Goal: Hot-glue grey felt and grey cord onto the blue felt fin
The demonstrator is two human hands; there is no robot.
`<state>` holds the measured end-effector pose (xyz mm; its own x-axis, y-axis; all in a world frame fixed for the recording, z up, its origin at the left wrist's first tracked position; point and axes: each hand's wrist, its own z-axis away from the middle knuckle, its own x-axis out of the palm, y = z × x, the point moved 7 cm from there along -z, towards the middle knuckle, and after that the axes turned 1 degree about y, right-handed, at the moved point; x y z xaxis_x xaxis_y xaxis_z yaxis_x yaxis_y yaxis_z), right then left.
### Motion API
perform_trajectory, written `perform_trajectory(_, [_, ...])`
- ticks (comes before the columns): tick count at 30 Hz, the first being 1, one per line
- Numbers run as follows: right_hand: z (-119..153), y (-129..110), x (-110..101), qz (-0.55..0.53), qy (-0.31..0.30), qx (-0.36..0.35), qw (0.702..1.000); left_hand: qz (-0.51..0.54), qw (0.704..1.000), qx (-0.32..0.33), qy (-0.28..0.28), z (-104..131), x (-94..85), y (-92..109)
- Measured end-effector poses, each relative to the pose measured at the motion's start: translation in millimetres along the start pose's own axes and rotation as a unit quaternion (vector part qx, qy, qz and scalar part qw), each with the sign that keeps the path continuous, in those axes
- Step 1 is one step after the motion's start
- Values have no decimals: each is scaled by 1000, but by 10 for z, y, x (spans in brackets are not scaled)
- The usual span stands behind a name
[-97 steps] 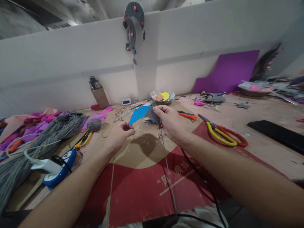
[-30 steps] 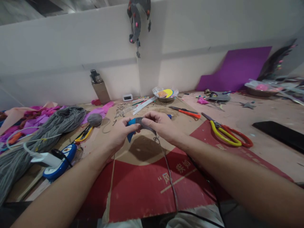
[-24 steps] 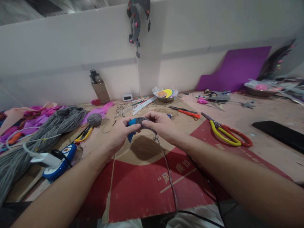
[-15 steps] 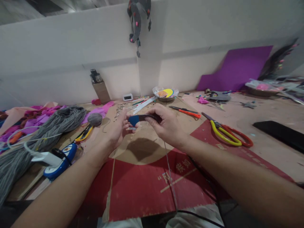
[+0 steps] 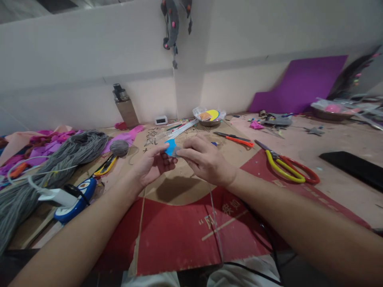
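My left hand (image 5: 151, 165) grips a flat bright blue piece (image 5: 170, 147) between thumb and fingers, above the cardboard. One end of this piece is covered in grey yarn (image 5: 177, 152). My right hand (image 5: 205, 157) is closed on that grey end, its fingertips pinched together and partly hiding it. A thin grey strand (image 5: 216, 223) hangs below the right hand and runs over the red cardboard (image 5: 173, 235) towards my lap. Whether the right fingers pinch the strand too is hidden.
Grey yarn hanks (image 5: 80, 153), a small yarn ball (image 5: 119, 148) and a yellow utility knife (image 5: 106, 166) lie left, beside a blue power strip (image 5: 74, 203). Red-and-yellow scissors (image 5: 284, 165), an orange-handled cutter (image 5: 235, 139) and a black phone (image 5: 354, 169) lie right. A bowl (image 5: 209, 122) stands behind.
The blue piece has turned so its bright face shows towards me. My right hand has rotated and now pinches close beside the left fingers, covering more of the grey part.
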<state>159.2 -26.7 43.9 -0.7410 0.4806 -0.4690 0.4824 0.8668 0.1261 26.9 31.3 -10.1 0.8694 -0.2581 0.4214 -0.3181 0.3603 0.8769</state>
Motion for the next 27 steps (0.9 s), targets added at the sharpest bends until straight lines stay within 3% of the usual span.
perform_trajectory(6, [-7,9,74,1,-79,43,996,-17,998,46,28,-24,-58,43])
perform_trajectory(15, [25,78,222,-24,-151,69,986,-154,968,177,90,-17,-140,218])
perform_trajectory(21, [84,149,249,-35,-126,113,985,-205,932,255,154,4,-272,335])
perform_trajectory(27, [128,268,283,-115,-111,231,960,-183,919,292,193,20,-358,427])
